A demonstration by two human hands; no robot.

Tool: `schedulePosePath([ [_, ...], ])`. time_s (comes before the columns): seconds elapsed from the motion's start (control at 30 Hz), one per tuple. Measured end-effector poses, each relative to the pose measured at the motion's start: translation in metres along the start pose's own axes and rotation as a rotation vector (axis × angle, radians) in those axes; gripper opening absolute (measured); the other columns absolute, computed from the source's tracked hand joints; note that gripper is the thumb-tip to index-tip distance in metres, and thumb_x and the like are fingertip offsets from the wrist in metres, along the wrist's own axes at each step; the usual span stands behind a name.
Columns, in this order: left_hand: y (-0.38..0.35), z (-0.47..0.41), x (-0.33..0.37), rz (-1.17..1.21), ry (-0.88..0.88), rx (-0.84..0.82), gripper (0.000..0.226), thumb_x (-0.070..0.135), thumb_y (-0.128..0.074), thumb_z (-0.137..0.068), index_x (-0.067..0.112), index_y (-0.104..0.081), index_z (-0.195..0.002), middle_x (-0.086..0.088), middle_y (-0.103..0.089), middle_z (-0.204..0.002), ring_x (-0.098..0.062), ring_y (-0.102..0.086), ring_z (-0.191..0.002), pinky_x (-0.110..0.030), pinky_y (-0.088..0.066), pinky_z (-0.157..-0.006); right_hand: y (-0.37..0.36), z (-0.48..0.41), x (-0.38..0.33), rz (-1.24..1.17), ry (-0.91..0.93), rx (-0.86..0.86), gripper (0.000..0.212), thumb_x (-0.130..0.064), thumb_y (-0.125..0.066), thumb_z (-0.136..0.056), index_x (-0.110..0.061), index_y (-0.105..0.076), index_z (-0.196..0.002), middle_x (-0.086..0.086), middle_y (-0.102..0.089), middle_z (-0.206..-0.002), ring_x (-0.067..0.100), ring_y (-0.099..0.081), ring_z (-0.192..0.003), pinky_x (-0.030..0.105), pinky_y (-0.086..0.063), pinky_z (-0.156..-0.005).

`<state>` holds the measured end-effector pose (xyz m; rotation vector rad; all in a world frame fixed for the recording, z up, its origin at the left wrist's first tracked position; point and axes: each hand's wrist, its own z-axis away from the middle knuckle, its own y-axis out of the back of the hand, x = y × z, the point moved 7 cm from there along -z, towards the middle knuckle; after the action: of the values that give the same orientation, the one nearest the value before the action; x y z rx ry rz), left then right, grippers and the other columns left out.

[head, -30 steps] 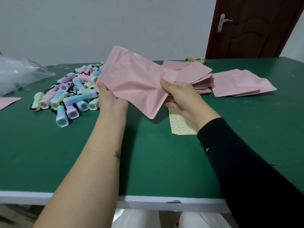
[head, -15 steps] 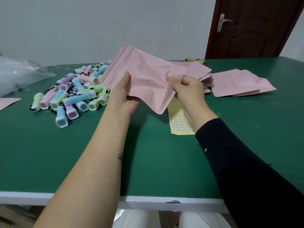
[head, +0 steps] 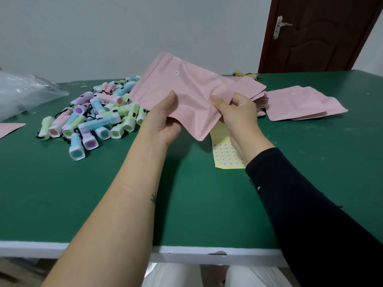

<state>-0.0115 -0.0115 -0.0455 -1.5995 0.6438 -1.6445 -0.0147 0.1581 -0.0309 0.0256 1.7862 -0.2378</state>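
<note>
Your left hand (head: 163, 123) is held up with its palm turned toward you, the thumb lying on top of the pink pouch (head: 186, 92) and the fingers hidden beneath it. Just to its right and level with it, your right hand (head: 238, 114) pinches the same pouch between thumb and curled fingers. Your left forearm (head: 128, 204) is bare. A black sleeve (head: 310, 214) covers the right one to the wrist.

A flat green table with a white front edge (head: 207, 214) carried a heap of small pastel plastic torches (head: 97, 119) on its left half, with a crumpled clear plastic bag (head: 24, 94) and a corner of a flat pink pouch (head: 9, 128) at the far left. A yellow sheet of round stickers (head: 226, 154) lay mid-table. Behind it sat a fanned stack of pink paper pouches (head: 260, 99), with loose flat pink pouches (head: 300, 104) just beside it on the right.
</note>
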Motion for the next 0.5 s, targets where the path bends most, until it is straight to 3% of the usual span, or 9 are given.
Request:
schedulePosePath([
  [0.1,0.001,0.000,0.000,0.023,-0.005,0.015,0.008,-0.002,-0.065,-0.090,-0.001,-0.065,-0.097,-0.016,-0.075,-0.083,-0.028,-0.074,-0.075,-0.048,-0.057,-0.087,-0.008,0.001,0.009,-0.093,-0.126,-0.086,0.004,-0.017,-0.068,-0.090,-0.015,-0.069,-0.086,0.014,-0.072,-0.104,0.025,-0.066,-0.089,0.050,-0.054,-0.091],
  [0.23,0.002,0.000,-0.001,-0.006,0.009,0.026,0.005,0.000,-0.063,-0.092,-0.001,-0.064,-0.097,-0.017,-0.075,-0.083,-0.029,-0.073,-0.080,-0.050,-0.056,-0.089,-0.014,0.003,0.016,-0.115,-0.175,-0.121,0.005,-0.013,-0.069,-0.089,-0.014,-0.067,-0.084,0.006,-0.072,-0.095,0.022,-0.068,-0.086,0.041,-0.059,-0.084],
  [0.37,0.002,-0.002,-0.002,-0.010,0.048,0.038,0.007,0.000,-0.058,-0.096,-0.005,-0.063,-0.095,-0.018,-0.074,-0.079,-0.029,-0.073,-0.074,-0.045,-0.060,-0.072,-0.014,0.003,0.016,-0.114,-0.152,-0.122,0.003,-0.018,-0.068,-0.089,-0.017,-0.066,-0.088,0.004,-0.073,-0.098,0.021,-0.068,-0.088,0.043,-0.057,-0.084],
  [0.5,0.004,-0.001,-0.008,-0.019,0.071,0.058,0.008,-0.002,-0.054,-0.096,-0.006,-0.062,-0.094,-0.019,-0.074,-0.078,-0.033,-0.070,-0.086,-0.052,-0.055,-0.088,-0.021,0.004,0.021,-0.090,-0.195,-0.176,0.020,-0.023,-0.075,-0.084,-0.019,-0.060,-0.098,0.000,-0.073,-0.101,0.021,-0.070,-0.096,0.044,-0.056,-0.090],
])
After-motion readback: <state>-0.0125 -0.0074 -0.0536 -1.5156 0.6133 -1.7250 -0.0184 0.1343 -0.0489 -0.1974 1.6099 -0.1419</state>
